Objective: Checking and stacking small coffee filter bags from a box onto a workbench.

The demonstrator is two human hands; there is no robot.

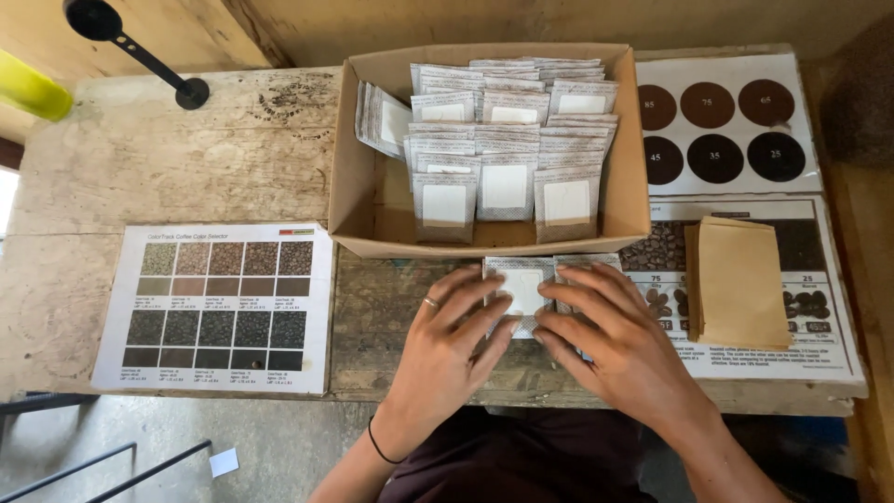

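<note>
Left hand point(447, 335) and right hand point(615, 340), fingers spread flat, press silver sachets point(523, 279) at the desk's point(233, 149) front edge, below the cardboard box point(358, 200).

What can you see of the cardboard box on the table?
The cardboard box is plain brown, open-topped and shallow, sitting flat on the worn wooden table just beyond both hands. Upright rows of silvery sachets with white square panels fill its middle and right; its left part shows bare floor. Its right side overlaps a chart of brown circles. Neither hand touches it.
</note>
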